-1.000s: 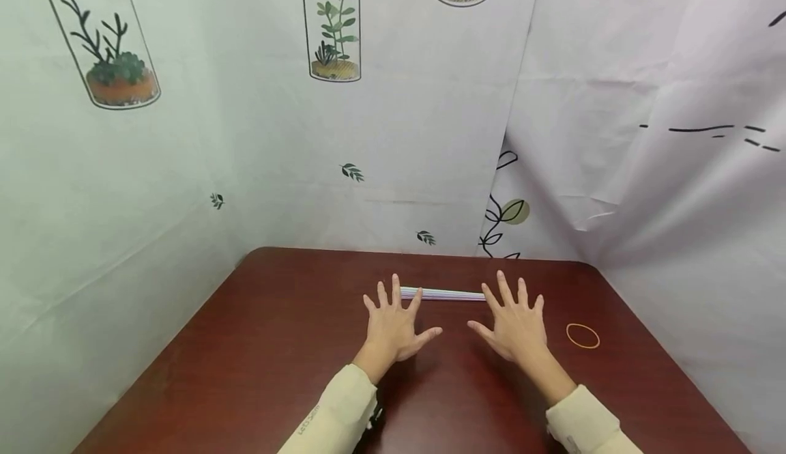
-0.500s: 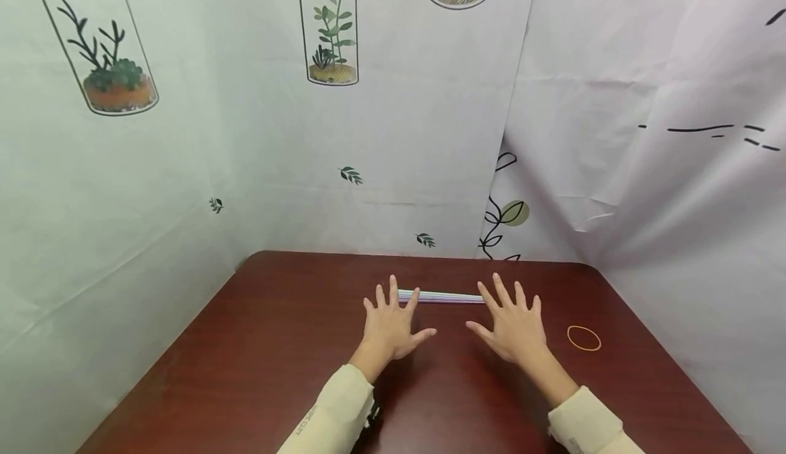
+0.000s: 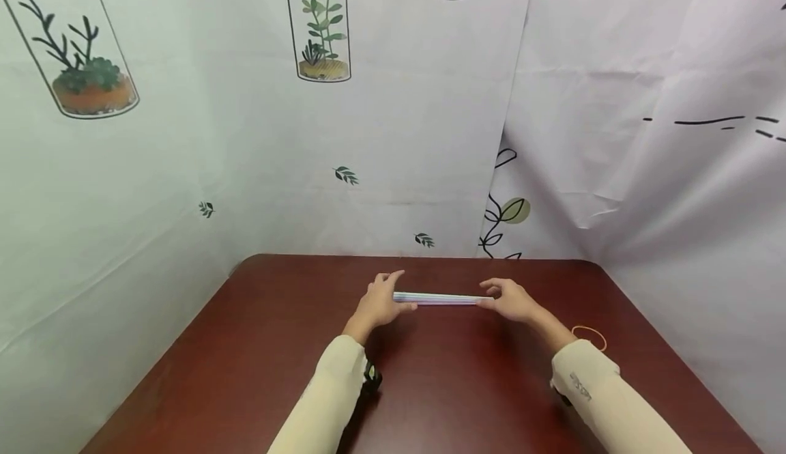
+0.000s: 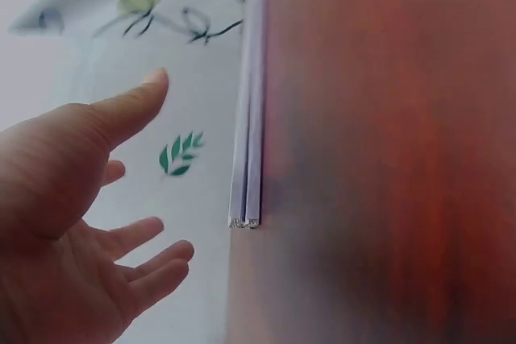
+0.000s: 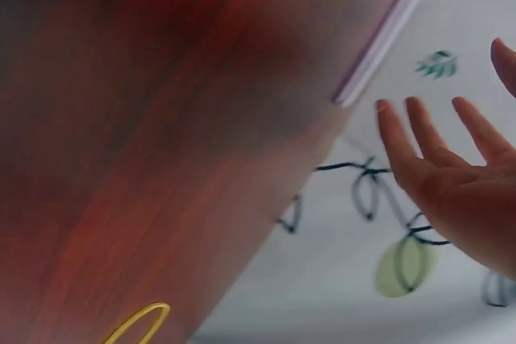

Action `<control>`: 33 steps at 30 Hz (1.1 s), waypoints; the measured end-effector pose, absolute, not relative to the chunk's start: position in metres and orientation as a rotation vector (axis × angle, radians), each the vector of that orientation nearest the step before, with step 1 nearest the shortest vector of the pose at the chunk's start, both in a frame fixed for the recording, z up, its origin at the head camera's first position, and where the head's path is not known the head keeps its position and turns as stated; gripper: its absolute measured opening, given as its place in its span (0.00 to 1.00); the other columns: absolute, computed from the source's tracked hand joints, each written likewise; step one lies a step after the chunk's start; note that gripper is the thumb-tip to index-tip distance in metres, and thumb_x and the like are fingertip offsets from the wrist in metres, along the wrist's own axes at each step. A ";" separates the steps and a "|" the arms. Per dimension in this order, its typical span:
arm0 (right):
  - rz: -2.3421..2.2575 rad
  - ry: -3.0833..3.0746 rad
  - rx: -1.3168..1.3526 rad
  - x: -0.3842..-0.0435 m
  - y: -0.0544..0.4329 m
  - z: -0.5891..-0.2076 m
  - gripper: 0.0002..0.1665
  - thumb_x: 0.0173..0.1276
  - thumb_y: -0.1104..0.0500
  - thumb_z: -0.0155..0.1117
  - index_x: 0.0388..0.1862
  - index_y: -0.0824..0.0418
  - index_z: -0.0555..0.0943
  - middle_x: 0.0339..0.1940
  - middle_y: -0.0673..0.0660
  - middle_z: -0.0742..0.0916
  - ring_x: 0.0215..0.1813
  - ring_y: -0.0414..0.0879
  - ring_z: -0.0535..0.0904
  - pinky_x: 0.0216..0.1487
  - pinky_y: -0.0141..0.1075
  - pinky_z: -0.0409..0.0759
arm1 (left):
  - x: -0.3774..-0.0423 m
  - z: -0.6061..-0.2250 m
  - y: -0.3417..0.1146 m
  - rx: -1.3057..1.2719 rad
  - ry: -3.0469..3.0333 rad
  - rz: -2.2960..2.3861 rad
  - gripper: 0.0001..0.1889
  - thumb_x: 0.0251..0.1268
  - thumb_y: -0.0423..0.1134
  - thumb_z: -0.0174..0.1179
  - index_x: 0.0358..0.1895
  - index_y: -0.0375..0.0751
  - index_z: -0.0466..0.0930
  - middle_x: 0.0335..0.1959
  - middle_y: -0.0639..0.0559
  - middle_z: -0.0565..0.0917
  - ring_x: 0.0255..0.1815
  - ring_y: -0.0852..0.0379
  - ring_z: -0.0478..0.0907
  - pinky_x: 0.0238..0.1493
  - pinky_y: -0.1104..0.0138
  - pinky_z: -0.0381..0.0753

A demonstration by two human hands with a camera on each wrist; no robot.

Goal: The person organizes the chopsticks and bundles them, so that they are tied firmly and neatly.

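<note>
Several long, thin white-and-lilac sticks (image 3: 439, 298) lie side by side across the far part of the table. My left hand (image 3: 379, 302) hovers around their left end, thumb and fingers spread apart. In the left wrist view the end of the sticks (image 4: 251, 134) shows past the fingertips, with a gap between. At the right end is my right hand (image 3: 511, 300), thumb low and fingers loosely bent. The right wrist view has its fingers (image 5: 431, 138) apart from the sticks (image 5: 387, 34), holding nothing.
A yellow rubber band (image 3: 591, 328) lies on the dark red-brown table (image 3: 442, 379), beside the right forearm, whose sleeve borders it. White cloth (image 3: 393, 133) printed with plants hangs behind the table and along both sides.
Both hands, spread flat palm down earlier, have turned inward and moved to the two ends of the sticks, with fingers now bent. The sticks and rubber band stay in place.
</note>
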State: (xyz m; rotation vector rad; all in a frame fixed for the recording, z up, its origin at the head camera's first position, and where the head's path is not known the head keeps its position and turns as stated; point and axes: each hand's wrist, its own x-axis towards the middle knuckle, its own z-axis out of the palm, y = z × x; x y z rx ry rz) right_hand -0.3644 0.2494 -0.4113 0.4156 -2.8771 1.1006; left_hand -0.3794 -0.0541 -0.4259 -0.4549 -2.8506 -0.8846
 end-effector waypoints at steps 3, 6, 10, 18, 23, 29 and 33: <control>1.213 -2.875 0.329 -0.373 0.258 -0.421 0.29 0.63 0.60 0.72 0.58 0.73 0.77 0.48 0.71 0.84 0.48 0.59 0.81 0.45 0.48 0.81 | -0.391 -0.434 -0.059 -0.441 -2.851 -1.052 0.44 0.53 0.49 0.75 0.73 0.44 0.64 0.69 0.36 0.67 0.67 0.35 0.66 0.58 0.42 0.73; 1.312 -2.868 0.273 -0.379 0.264 -0.430 0.29 0.60 0.63 0.73 0.57 0.75 0.76 0.48 0.72 0.83 0.42 0.56 0.80 0.37 0.42 0.81 | -0.400 -0.440 -0.063 -0.455 -2.852 -1.142 0.44 0.52 0.43 0.76 0.72 0.39 0.66 0.67 0.34 0.69 0.66 0.37 0.67 0.61 0.44 0.71; 1.368 -2.861 0.170 -0.387 0.269 -0.442 0.28 0.57 0.66 0.74 0.56 0.74 0.77 0.50 0.73 0.82 0.40 0.52 0.81 0.36 0.39 0.81 | -0.410 -0.446 -0.065 -0.487 -2.866 -1.171 0.42 0.51 0.38 0.76 0.71 0.36 0.67 0.64 0.33 0.71 0.64 0.37 0.68 0.63 0.45 0.69; 1.269 -2.891 0.174 -0.406 0.272 -0.448 0.19 0.54 0.72 0.73 0.46 0.73 0.83 0.41 0.65 0.87 0.38 0.48 0.82 0.37 0.38 0.81 | -0.423 -0.456 -0.059 -0.485 -2.891 -1.192 0.31 0.51 0.27 0.73 0.63 0.41 0.78 0.60 0.39 0.80 0.62 0.40 0.75 0.58 0.50 0.76; 1.130 -2.926 0.235 -0.417 0.268 -0.445 0.11 0.56 0.71 0.73 0.40 0.69 0.86 0.33 0.55 0.87 0.36 0.46 0.79 0.40 0.40 0.80 | -0.430 -0.459 -0.063 -0.431 -2.848 -1.169 0.24 0.53 0.26 0.72 0.56 0.40 0.82 0.53 0.44 0.85 0.58 0.42 0.78 0.56 0.52 0.78; 1.090 -2.947 0.317 -0.422 0.267 -0.440 0.08 0.58 0.71 0.70 0.38 0.68 0.87 0.32 0.54 0.86 0.34 0.45 0.77 0.37 0.38 0.78 | -0.432 -0.451 -0.065 -0.483 -2.872 -1.075 0.18 0.53 0.26 0.70 0.49 0.37 0.84 0.48 0.43 0.86 0.52 0.44 0.80 0.53 0.53 0.79; 1.139 -2.940 0.358 -0.419 0.272 -0.443 0.07 0.58 0.73 0.69 0.37 0.69 0.86 0.31 0.55 0.86 0.33 0.45 0.76 0.36 0.37 0.76 | -0.432 -0.451 -0.060 -0.531 -2.934 -1.078 0.15 0.55 0.25 0.67 0.47 0.36 0.84 0.43 0.44 0.85 0.45 0.47 0.80 0.50 0.55 0.79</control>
